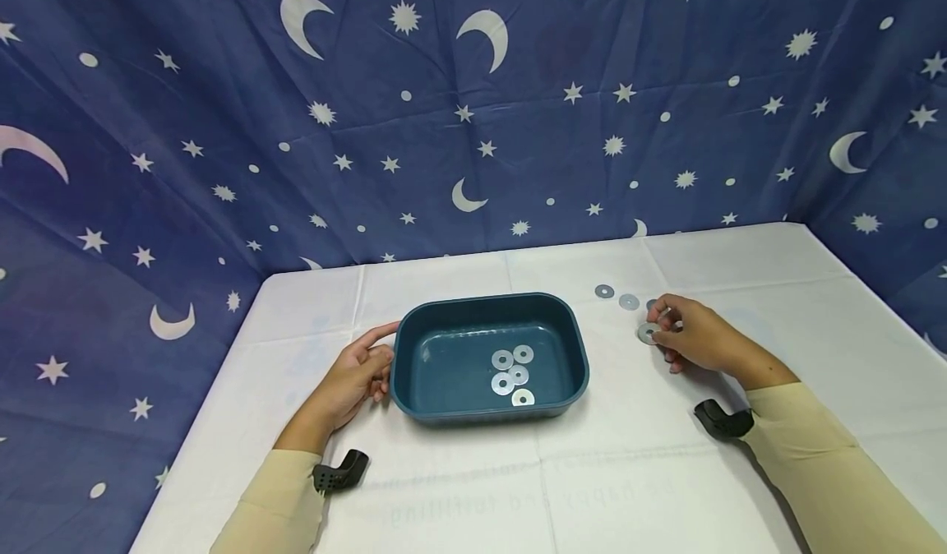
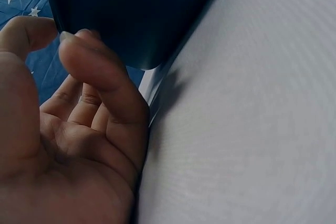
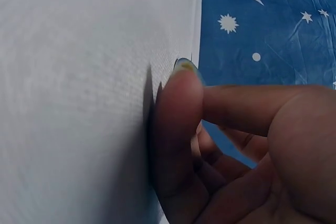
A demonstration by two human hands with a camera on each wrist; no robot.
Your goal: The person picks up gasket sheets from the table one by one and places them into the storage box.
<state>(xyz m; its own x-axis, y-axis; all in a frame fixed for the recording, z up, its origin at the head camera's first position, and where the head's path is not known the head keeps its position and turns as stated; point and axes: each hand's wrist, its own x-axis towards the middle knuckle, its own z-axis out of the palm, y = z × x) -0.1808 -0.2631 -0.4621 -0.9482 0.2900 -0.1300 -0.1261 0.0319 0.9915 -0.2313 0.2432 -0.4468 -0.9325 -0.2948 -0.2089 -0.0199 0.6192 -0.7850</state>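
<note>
A dark teal rectangular tub (image 1: 436,416) stands on the white-covered table, with several flat metal washers (image 1: 502,384) lying on the right part of its floor. My left hand (image 1: 353,381) is at the tub's left end, its fingertips against the outside of the wall; the left wrist view shows them close at the dark tub (image 2: 131,19). Right of the tub, my right hand (image 1: 691,334) pinches a washer (image 1: 647,334) between thumb and fingers, low over the table. In the right wrist view the thumb and fingertip cover most of that washer (image 3: 184,64).
Beyond the right hand lie more washers on the cloth: a darker one (image 1: 604,291), a paler one (image 1: 629,302) and one partly hidden by the fingers (image 1: 651,305). A blue curtain (image 1: 547,126) with moons and stars hangs behind the table (image 1: 473,488).
</note>
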